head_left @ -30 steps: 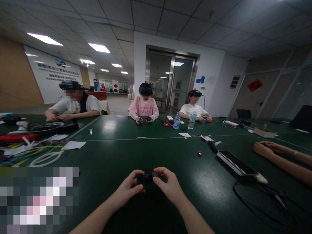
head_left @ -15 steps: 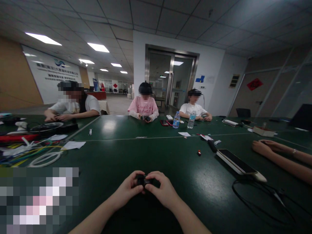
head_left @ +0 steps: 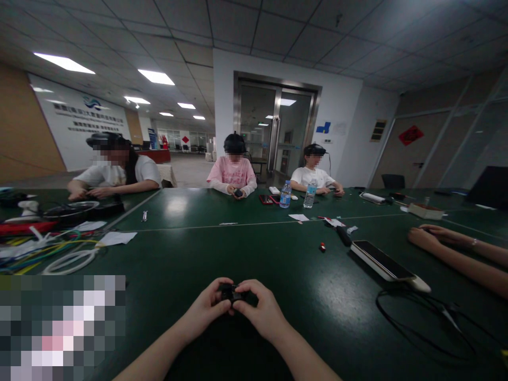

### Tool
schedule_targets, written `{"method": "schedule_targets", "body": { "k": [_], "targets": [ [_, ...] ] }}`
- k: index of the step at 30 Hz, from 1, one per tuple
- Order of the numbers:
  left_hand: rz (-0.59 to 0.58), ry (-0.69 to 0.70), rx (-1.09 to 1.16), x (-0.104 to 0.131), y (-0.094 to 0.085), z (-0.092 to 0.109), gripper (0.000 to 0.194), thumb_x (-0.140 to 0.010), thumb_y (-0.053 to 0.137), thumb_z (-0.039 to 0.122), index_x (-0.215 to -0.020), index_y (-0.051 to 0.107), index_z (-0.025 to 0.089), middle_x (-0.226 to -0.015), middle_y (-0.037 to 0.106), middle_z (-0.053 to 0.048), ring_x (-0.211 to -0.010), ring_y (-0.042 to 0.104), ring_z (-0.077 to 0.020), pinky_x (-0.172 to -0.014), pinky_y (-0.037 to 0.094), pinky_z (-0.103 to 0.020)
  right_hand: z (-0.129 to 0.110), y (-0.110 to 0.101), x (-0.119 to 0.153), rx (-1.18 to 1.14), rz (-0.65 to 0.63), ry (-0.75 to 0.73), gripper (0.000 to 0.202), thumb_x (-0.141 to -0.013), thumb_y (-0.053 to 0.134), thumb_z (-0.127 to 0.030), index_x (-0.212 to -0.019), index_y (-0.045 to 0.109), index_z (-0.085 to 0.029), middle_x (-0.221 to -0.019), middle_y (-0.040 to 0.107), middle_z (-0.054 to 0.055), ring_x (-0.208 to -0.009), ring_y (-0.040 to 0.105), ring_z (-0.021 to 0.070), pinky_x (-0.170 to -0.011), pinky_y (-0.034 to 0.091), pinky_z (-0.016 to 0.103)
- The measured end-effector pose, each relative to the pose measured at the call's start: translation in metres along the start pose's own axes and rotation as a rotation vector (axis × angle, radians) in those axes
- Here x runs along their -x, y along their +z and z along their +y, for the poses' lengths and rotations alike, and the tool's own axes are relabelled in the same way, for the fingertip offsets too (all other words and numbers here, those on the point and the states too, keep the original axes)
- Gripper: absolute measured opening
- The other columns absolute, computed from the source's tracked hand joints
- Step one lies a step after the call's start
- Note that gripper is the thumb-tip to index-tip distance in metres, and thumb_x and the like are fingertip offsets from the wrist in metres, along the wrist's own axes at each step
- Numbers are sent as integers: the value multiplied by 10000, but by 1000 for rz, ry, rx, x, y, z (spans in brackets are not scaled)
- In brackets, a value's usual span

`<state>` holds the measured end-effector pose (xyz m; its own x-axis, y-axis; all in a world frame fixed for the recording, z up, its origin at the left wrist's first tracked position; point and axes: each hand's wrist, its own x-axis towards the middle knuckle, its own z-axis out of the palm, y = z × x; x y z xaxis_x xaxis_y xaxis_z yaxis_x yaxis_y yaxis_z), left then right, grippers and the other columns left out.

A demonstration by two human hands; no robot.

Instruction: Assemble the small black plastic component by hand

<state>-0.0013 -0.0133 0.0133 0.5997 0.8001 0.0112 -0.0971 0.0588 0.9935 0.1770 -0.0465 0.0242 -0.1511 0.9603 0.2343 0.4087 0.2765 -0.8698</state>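
Observation:
My left hand (head_left: pixel 206 308) and my right hand (head_left: pixel 260 311) meet just above the green table (head_left: pixel 278 264), close to its near edge. Between their fingertips they pinch a small black part (head_left: pixel 228 292), mostly hidden by the fingers. Both hands grip it, thumbs on the near side.
A power strip (head_left: pixel 383 260) and black cable (head_left: pixel 420 317) lie at the right, by another person's forearms (head_left: pixel 456 251). Coloured cables (head_left: pixel 43 248) pile at the left. Three people sit across the table, near two water bottles (head_left: pixel 286 194). A small red item (head_left: pixel 322 246) lies mid-table.
My hands have drawn closer together over the black part and sunk slightly toward me. The view has shifted a little to the right.

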Motion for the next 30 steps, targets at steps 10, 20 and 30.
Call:
{"method": "schedule_targets", "body": {
  "k": [10,20,30],
  "targets": [
    [60,21,-35,-1,-3,-3,382,-743,618,349,-1060,453,211,-773,631,-7,-739,607,-183,-696,418,-333,-1,-8,-1,-47,-26,-29,316,-709,626,-175,-1010,603,-269,-1043,617,8,-1004,553,190,-885,407,348],
    [70,3,-8,0,0,0,388,-691,674,325,-1009,485,210,-825,619,-7,-740,601,-176,-684,417,-320,3,-6,-1,-68,-15,-107,194,-722,622,-153,-895,638,-239,-1002,615,20,-978,572,178,-887,428,333],
    [22,-3,33,-1,-5,-5,415,-699,675,228,-1057,465,230,-938,627,-11,-820,601,-173,-753,434,-335,-2,-8,0,-61,-8,-123,204,-731,600,-133,-904,627,-238,-995,609,16,-973,568,175,-891,430,342]
  ]
}}
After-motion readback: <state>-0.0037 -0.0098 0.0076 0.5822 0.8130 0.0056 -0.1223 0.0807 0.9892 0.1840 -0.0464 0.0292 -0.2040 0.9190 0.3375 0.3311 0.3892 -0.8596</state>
